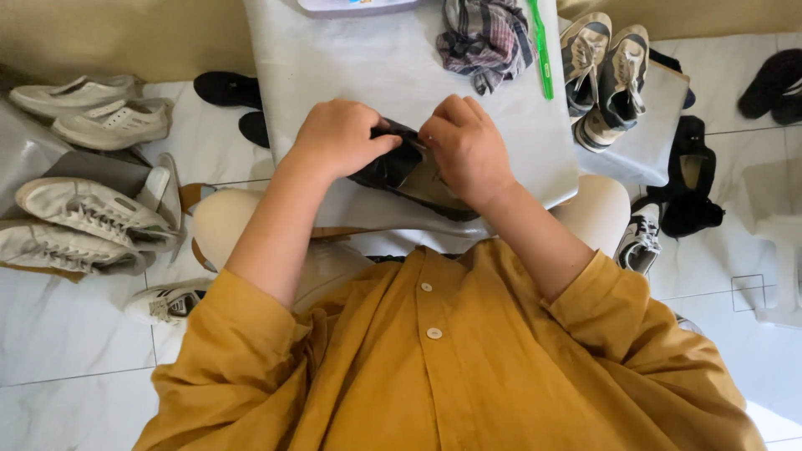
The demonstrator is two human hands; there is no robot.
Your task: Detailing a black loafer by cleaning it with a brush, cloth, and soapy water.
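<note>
A black shoe [399, 171] lies on a grey board [334, 67] across my lap. My left hand [338, 138] grips its left end, fingers curled over the top. Pressed close from the right, my right hand [466, 149] pinches the shoe's upper edge near the opening. Both hands hide most of the shoe. A plaid cloth [487, 35] is bunched at the board's far side, with a green stick-like tool [540, 52] beside it.
White sneakers [88, 213] sit on the tiled floor at left, with another pale pair [96, 108] behind. A grey-and-white pair [603, 71] rests on a grey sheet at right. Black shoes [689, 188] lie further right, and black shoes [227, 88] at the board's left edge.
</note>
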